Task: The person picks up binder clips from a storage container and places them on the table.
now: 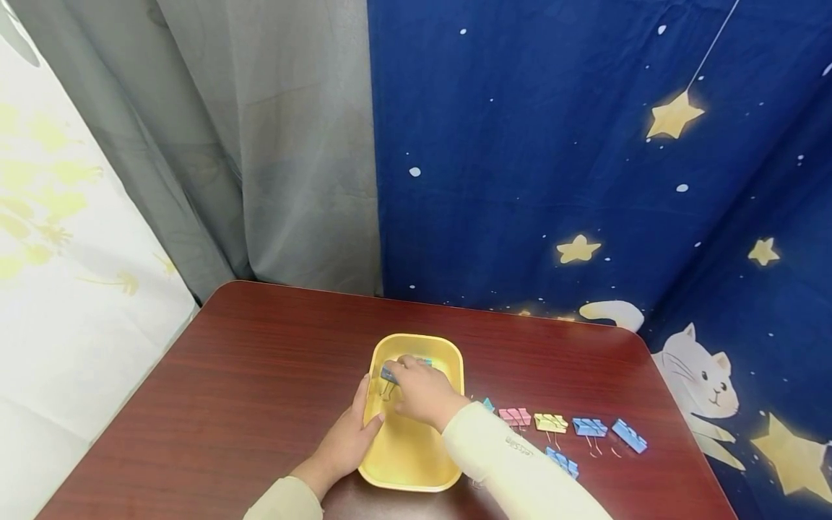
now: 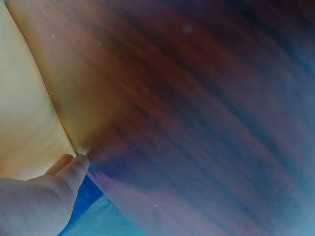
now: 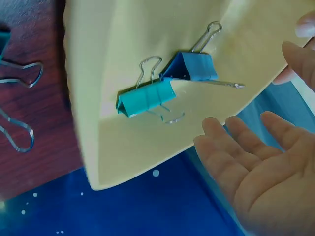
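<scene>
A yellow tray (image 1: 411, 482) stands on the table, and my left hand (image 1: 341, 442) holds its left wall, thumb over the rim and fingers along the outside. Over the tray's far half is my right hand (image 1: 424, 392). The right wrist view shows this hand (image 3: 268, 169) with its fingers extended, nothing in them. Two binder clips lie in the tray: a blue binder clip (image 3: 197, 66) and a teal binder clip (image 3: 146, 98), close together. From the head, the blue clip (image 1: 388, 374) appears beside the right fingertips, and the teal one is mostly hidden behind that hand.
Right of the tray, a row of binder clips lies on the dark red table (image 1: 273, 375): pink (image 1: 515, 417), yellow (image 1: 551, 423), blue (image 1: 590, 427) and others. Another blue clip (image 1: 562, 462) lies nearer, by the right sleeve (image 1: 513, 455), which partly covers a teal one. Curtains hang behind.
</scene>
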`<state>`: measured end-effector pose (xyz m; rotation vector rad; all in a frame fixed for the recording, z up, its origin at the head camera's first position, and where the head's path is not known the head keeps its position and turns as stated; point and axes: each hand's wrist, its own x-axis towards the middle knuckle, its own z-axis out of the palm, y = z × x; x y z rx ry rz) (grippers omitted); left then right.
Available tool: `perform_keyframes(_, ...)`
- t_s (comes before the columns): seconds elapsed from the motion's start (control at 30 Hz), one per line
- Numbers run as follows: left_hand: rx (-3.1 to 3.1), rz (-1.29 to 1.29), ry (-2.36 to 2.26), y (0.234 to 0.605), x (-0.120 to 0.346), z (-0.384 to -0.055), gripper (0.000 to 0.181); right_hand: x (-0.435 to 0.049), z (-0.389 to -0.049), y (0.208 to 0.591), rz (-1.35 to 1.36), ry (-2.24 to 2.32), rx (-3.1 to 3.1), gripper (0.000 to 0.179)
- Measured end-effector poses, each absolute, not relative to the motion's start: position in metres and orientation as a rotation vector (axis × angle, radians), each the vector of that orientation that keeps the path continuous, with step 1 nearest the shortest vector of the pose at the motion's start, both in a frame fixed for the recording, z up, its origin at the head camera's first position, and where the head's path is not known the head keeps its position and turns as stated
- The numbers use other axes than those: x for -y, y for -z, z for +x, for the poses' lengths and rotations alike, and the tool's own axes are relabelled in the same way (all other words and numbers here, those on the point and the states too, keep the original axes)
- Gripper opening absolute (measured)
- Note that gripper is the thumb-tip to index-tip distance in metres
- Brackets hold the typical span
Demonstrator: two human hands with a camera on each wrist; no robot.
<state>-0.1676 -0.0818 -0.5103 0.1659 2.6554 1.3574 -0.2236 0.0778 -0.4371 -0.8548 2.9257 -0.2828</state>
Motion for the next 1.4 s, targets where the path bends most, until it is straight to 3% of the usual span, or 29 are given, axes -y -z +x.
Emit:
perform_keyframes(0.87,-2.649,0.187,-1.358,0.509,0.082,-0.168,0.073,-0.048,-0.241,0.452,-0.695,0.19,-2.831,0.056)
perform_keyframes(1.4,-2.63,0.212,-1.387,0.507,0.082,-0.166,0.074,-0.046,-0.249,0.462,-0.66,0.18,-2.831,0.032)
